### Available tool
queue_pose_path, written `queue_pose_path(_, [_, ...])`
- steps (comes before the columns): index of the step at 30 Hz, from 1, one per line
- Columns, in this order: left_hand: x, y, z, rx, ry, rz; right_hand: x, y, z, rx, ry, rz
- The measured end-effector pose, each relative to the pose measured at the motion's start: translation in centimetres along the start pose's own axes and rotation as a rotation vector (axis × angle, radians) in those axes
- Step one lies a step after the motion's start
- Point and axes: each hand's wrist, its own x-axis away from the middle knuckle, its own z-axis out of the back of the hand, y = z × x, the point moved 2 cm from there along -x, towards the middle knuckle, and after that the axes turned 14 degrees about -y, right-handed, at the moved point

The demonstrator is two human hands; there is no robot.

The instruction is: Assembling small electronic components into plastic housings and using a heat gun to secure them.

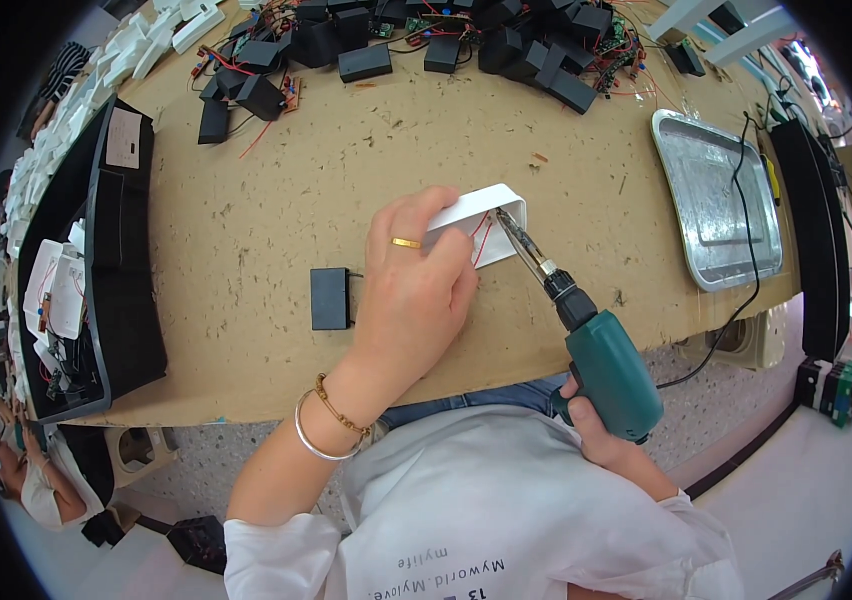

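Observation:
My left hand (pixel 411 285) grips a white plastic housing (pixel 493 200) over the middle of the table, tilted so its hollow side faces right. Thin red wires (pixel 483 235) show inside it. In my right hand (pixel 594 430) is a green pistol-shaped soldering gun (pixel 614 365), my fingers wrapped round its handle. Its metal tip reaches into the housing's opening beside the wires; whether it touches anything there I cannot tell. A small black box (pixel 329 299) with a short dark lead lies left of my left wrist, apart from it.
Black boxes (pixel 526 50) with wires and circuit boards heap along the far edge. A black bin (pixel 131 270) holding white parts stands left; white pieces (pixel 131 55) pile beyond it. Right lies a metal tray (pixel 691 245), the gun's cable (pixel 746 290) crossing it. Another person (pixel 51 480) sits lower left.

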Motion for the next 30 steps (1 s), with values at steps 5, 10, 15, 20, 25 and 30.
queue_pose_path(5, [0.02,-0.06,-0.09,0.022,-0.006,0.013,-0.05,-0.12,-0.1,0.008,0.001,-0.017])
queue_pose_path(10, [0.04,-0.13,-0.18,0.025,-0.003,0.01,0.02,0.27,-0.27,0.028,0.005,-0.005])
queue_pose_path(15, [0.01,-0.13,-0.2,0.023,0.003,0.005,-0.22,0.21,-0.21,0.004,0.024,0.004])
queue_pose_path(20, [0.03,-0.14,-0.19,0.016,0.007,0.005,-0.12,0.3,-0.08,-0.047,0.009,-0.021])
queue_pose_path(25, [0.01,-0.08,-0.17,0.032,-0.001,0.014,0.21,0.81,0.05,-0.038,0.0,-0.044])
queue_pose_path(30, [0.08,-0.2,-0.21,0.01,0.005,0.008,-0.09,0.43,0.13,-0.054,-0.017,-0.028])
